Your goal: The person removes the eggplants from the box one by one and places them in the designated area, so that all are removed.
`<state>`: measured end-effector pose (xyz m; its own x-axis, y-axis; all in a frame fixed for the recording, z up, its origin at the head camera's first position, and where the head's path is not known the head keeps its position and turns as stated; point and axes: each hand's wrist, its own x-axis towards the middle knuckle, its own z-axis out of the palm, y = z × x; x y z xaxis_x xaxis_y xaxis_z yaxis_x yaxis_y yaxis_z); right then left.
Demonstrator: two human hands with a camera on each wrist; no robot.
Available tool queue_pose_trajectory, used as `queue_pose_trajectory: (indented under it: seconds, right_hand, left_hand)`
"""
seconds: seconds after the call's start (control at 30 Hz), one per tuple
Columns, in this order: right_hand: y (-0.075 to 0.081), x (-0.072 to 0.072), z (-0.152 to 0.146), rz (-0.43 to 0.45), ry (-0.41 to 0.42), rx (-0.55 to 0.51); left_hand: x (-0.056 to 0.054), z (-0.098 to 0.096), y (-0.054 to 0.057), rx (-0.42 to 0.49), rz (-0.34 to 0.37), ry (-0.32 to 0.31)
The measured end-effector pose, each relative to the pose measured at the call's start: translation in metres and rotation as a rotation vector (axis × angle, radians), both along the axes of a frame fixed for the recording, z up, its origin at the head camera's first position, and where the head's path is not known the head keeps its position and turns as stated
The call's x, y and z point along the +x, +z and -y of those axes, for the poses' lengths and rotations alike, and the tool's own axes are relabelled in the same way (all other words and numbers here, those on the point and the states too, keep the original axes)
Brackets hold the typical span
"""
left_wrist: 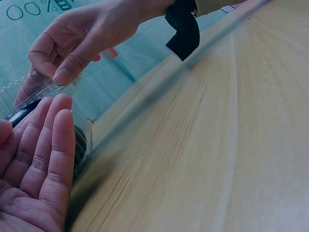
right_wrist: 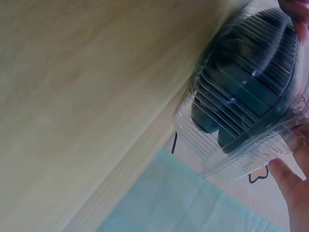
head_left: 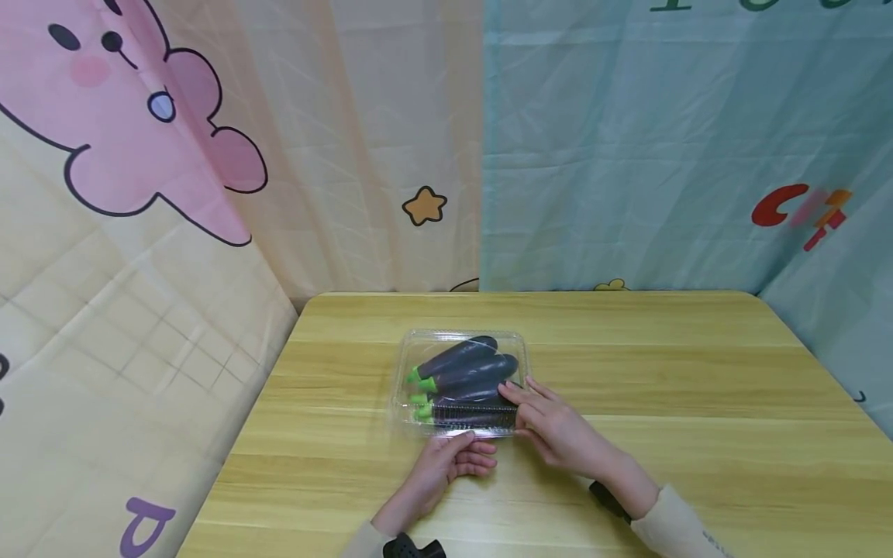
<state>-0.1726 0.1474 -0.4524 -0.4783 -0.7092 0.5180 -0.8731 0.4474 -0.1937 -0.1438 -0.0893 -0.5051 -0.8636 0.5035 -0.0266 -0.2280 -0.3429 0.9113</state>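
Observation:
Several dark purple eggplants [head_left: 463,376] with green stem ends lie side by side inside a clear plastic clamshell box [head_left: 412,341], its lid over them. At the box's near right corner, my right hand [head_left: 561,434] pinches the rim, thumb beneath and fingers on top. Against the near side rests my left hand [head_left: 446,469], its thumb at the front edge. The left wrist view shows the straight fingers [left_wrist: 58,159] of that hand close to the box wall. Ribbed plastic and the dark eggplants [right_wrist: 241,82] fill the upper right of the right wrist view.
The box stands on a light wood-grain table [head_left: 663,372]. Behind it hang printed cloths, a beige one [head_left: 363,155] on the left and a teal one [head_left: 628,155] on the right. A dark wrist camera [head_left: 412,546] sits on each forearm.

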Motion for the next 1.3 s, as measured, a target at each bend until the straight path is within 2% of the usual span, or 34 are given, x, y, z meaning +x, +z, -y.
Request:
queue_pose_trajectory:
  seconds: [0.3, 0.53, 0.77, 1.03, 1.3]
  right_hand:
    - [-0.0057, -0.0004, -0.0006, -0.022, 0.002, -0.007]
    - [-0.0067, 0.001, -0.0028, 0.024, -0.027, -0.013]
    - [-0.0077, -0.0004, -0.0019, 0.011, -0.023, -0.047]
    - [-0.0055, -0.0012, -0.0028, 0.095, -0.035, -0.062]
    - [-0.0027, -0.001, -0.0022, 0.126, -0.042, -0.1]
  left_hand:
    - [-0.0008, 0.0006, -0.0015, -0.008, -0.002, -0.004]
    - [0.0002, 0.0005, -0.0013, -0.009, -0.016, -0.017]
    - [-0.0002, 0.0007, -0.0008, -0.013, -0.015, -0.014]
    - [-0.0006, 0.0004, -0.001, -0.021, -0.019, -0.015]
    - [0.0003, -0.0006, -0.0001, -0.019, -0.02, -0.019]
